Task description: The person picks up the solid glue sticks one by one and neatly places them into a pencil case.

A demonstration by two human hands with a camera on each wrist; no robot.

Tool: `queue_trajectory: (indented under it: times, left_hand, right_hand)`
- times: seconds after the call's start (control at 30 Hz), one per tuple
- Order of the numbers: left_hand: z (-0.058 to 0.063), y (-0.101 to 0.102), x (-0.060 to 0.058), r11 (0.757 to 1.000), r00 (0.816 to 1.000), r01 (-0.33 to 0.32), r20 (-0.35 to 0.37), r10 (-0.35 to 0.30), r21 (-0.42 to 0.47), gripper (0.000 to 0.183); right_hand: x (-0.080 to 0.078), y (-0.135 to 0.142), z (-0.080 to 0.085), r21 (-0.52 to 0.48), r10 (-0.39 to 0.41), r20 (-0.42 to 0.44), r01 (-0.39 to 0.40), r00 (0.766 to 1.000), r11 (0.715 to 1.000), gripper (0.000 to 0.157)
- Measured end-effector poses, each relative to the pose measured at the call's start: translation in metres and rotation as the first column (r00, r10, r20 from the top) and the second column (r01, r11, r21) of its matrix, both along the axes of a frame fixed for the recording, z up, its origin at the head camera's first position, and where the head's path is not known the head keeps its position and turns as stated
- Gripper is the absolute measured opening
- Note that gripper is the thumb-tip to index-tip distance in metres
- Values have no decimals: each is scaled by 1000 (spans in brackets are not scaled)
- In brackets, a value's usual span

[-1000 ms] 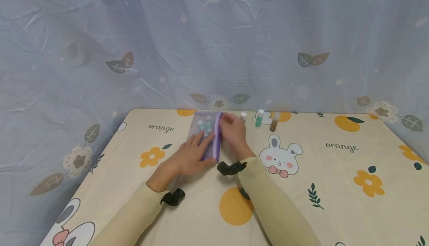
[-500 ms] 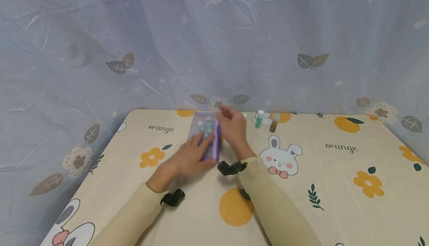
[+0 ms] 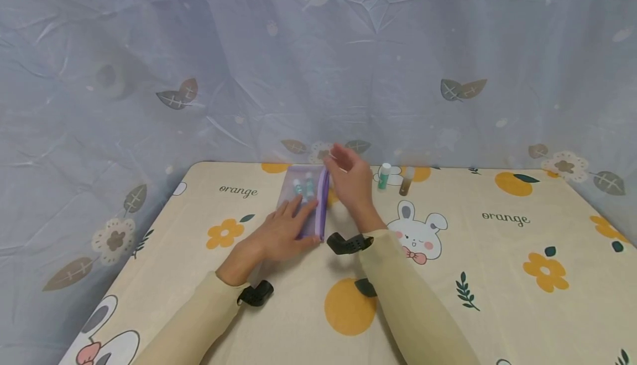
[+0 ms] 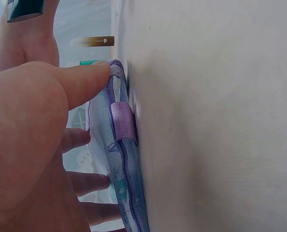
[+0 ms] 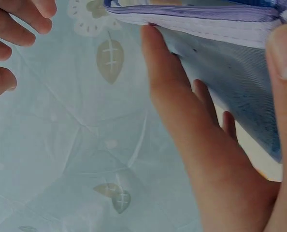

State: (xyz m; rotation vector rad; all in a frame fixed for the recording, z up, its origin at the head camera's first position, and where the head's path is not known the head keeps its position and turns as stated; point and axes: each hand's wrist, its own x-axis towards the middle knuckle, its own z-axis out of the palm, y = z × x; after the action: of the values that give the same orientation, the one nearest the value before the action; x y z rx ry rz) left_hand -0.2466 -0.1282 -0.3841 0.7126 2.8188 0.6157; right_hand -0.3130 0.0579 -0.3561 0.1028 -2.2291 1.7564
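A translucent zip pouch with a purple zipper edge (image 3: 323, 204) lies on the table, and small white-capped tubes (image 3: 298, 186) show inside it. My left hand (image 3: 281, 232) rests spread on the pouch, fingers straight over its front half. In the left wrist view the left thumb (image 4: 88, 79) presses on the end of the zipper edge (image 4: 124, 121). Beside the far end of the zipper, my right hand (image 3: 353, 185) is raised with loosely bent fingers. Those fingers (image 5: 13, 29) hold nothing in the right wrist view, apart from the pouch (image 5: 230, 53).
A green tube with a white cap (image 3: 384, 177) and a brown vial (image 3: 406, 181) stand at the back, right of my right hand. A patterned cloth (image 3: 478, 249) covers the table. Behind its back edge hangs a grey-blue curtain (image 3: 398, 66).
My right hand has left the zipper edge, lifting up and to the right, and now covers the small white-capped item seen earlier. The left hand has stayed on the pouch.
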Motion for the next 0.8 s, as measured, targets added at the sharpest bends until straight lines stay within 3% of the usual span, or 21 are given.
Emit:
queue_trajectory:
  times: [0.8]
  left_hand:
    - [-2,1,0,1000,1000,-1,4,1,-9,85]
  right_hand:
    - [-2,24,13,-77,-49,-12,48,999,996,41]
